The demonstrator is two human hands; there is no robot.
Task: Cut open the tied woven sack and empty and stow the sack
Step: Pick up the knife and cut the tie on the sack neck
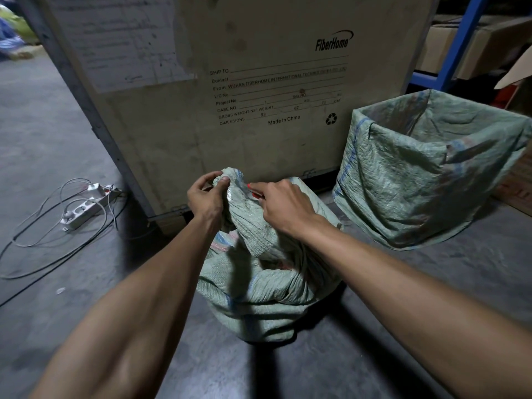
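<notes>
A full green woven sack stands on the concrete floor in front of me, its top gathered into a twisted neck. My left hand is closed around the top of that neck. My right hand presses against the neck from the right and grips a small red-handled tool, of which only a sliver shows between fingers and fabric. What the tool is, and any tie on the neck, stay hidden under my hands.
A big wooden shipping crate stands right behind the sack. To the right an open, empty-looking green woven sack stands upright. Power strips with tangled cables lie on the floor at left. Blue shelving with cartons is at the back right.
</notes>
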